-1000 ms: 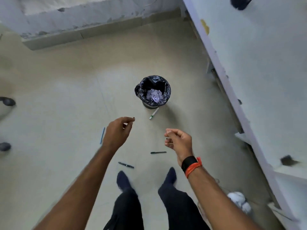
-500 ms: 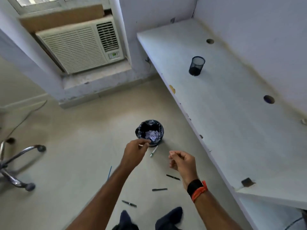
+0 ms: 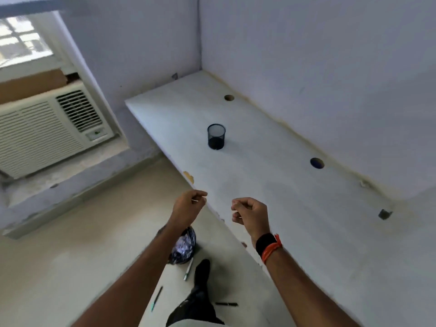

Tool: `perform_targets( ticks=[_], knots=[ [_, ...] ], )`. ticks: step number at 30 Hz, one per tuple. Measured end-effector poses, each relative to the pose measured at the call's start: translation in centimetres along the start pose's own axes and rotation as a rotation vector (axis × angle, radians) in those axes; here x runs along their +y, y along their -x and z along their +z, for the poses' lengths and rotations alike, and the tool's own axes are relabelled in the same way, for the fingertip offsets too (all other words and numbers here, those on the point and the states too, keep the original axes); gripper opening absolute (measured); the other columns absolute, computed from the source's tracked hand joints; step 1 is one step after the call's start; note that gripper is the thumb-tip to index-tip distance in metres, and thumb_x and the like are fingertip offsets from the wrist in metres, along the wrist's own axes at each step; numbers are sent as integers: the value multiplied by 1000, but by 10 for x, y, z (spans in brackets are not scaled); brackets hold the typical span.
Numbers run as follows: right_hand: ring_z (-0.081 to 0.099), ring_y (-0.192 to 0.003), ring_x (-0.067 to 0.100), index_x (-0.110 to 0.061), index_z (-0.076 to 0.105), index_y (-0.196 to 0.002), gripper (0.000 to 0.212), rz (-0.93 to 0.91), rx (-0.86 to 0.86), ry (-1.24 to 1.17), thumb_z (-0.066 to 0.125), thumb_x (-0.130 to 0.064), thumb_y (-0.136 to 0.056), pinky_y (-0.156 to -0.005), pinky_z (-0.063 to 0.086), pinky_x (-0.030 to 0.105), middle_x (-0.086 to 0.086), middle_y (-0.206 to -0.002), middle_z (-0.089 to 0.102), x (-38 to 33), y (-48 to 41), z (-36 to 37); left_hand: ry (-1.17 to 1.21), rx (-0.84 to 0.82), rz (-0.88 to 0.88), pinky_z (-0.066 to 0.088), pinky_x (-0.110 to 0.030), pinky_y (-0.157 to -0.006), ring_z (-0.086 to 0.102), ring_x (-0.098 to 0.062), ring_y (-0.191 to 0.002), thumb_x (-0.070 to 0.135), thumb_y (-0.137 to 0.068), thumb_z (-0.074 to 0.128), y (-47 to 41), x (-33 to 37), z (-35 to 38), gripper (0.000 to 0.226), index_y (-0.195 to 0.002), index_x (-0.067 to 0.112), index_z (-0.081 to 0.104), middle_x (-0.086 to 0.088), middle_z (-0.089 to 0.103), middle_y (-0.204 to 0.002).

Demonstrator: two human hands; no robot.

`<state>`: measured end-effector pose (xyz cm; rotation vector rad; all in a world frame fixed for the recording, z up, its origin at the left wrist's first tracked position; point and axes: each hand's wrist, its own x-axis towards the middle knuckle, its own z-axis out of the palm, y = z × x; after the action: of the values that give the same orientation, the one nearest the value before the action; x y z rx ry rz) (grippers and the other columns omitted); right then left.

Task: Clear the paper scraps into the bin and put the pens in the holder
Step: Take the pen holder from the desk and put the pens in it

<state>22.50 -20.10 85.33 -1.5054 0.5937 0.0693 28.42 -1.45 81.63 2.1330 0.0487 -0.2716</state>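
Note:
Both hands are raised in front of me above the desk's front edge. My left hand has thumb and forefinger together; a thin pale sliver shows at the tips, and I cannot tell if it is a held thing. My right hand has loosely curled fingers with nothing visible in them. The black mesh pen holder stands upright on the white desk, well beyond both hands. On the floor the black-lined bin, with paper inside, is partly hidden by my left forearm. A white pen, a dark teal-tipped pen and a black pen lie near it.
My foot in a dark sock stands among the pens. The desk runs along the right wall and has two round cable holes. A window air conditioner sits in the left wall above a ledge.
My view has swung up from the floor and bin to the desk and holder. Both hands have risen from over the bin to the height of the desk edge.

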Motion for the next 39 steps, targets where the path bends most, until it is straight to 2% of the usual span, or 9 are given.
perform_targets(
  ticks=[5,8,11,15,19,23,30,33,39],
  knots=[
    [61,-58,21,-2,72,-86,5,42,132,47,68,-5,-86,-66,61,36,12,-74,68,-24,-77,-1,-81,-83,-13,51,-24,-75,62,-9,-72,17,-87,66,-113,2,-4,21,-108,17,71,1,71,-90],
    [67,-72,22,-9,71,-90,8,66,188,143,73,-13,-84,-70,62,38,9,-82,70,-26,-127,5,-93,-105,-59,52,-26,-79,64,-12,-74,15,-87,66,-172,-14,-10,23,-109,14,71,-4,74,-98],
    [67,-91,23,-17,66,-100,28,90,206,230,80,-23,-77,-82,59,40,2,-94,68,-23,-178,29,-143,-112,-111,48,-23,-76,65,-12,-77,15,-88,64,-212,-31,-19,22,-109,15,71,-3,74,-101],
    [56,-106,18,-14,51,-128,64,109,107,360,83,-27,-74,-88,47,28,4,-123,55,-31,-244,82,-136,-72,-149,43,-22,-75,63,-11,-79,15,-90,61,-254,-47,-31,24,-111,15,71,0,73,-102],
    [41,-134,27,-17,26,-148,105,114,80,416,88,-33,-65,-110,40,37,11,-148,33,-35,-312,130,-139,-72,-156,46,-23,-73,63,-10,-79,16,-91,60,-282,-62,-37,23,-111,17,70,2,72,-101],
    [31,-142,32,-15,14,-152,124,59,161,492,91,-37,-58,-114,34,42,15,-154,23,-43,-359,160,-134,-87,-149,49,-24,-76,63,-10,-80,17,-91,59,-297,-70,-38,23,-111,17,70,3,71,-101],
    [40,-134,31,-15,25,-147,112,33,150,584,89,-40,-58,-109,41,42,12,-146,36,-52,-402,169,-103,-102,-156,47,-20,-72,64,-8,-78,17,-91,59,-286,-87,-30,21,-109,20,70,5,71,-99],
    [47,-126,29,-18,33,-136,107,48,126,543,86,-46,-48,-96,53,46,6,-137,44,-55,-407,168,-86,-88,-180,47,-20,-73,65,-8,-79,18,-91,59,-280,-94,-31,21,-109,20,70,6,71,-99],
    [50,-121,22,-16,35,-135,87,-28,88,503,86,-31,-66,-92,44,26,4,-136,49,-42,-347,156,-99,-78,-186,48,-22,-76,64,-9,-81,17,-92,59,-253,-96,-30,22,-111,17,70,3,72,-103]
  ],
)
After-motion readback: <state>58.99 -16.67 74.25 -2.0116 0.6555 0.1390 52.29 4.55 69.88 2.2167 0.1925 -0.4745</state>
